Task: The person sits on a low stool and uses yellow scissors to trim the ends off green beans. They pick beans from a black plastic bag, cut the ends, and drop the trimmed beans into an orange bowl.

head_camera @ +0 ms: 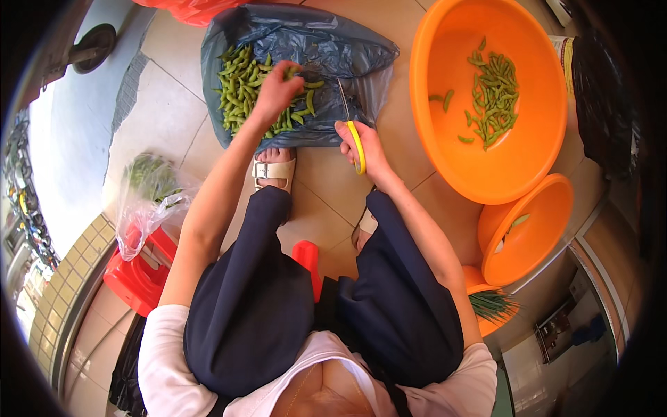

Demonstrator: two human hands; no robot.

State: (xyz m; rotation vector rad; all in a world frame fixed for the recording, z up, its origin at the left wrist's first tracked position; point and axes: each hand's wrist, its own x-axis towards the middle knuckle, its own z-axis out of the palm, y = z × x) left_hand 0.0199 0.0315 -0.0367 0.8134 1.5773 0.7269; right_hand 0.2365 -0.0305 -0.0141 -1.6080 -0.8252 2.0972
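Observation:
My left hand (282, 92) is over a heap of green soybean pods (241, 86), its fingers curled together. Whether a pod is between those fingers, I cannot tell. The pods lie on a dark blue plastic bag (333, 49) spread on the floor. In my right hand (369, 151) is a pair of scissors (357, 143) with yellow handles. The scissors' metal blades point up and to the left over the bag's right part. On the right, a large orange plastic basin (453, 151) holds a smaller pile of pods (495, 94).
Smaller orange basins (542, 234) stand below the large one, the lowest holding long green stalks (492, 305). At the left, a clear plastic bag of greens (151, 180) is beside a red plastic stool (136, 281). A black plastic bag (604, 104) lies at far right.

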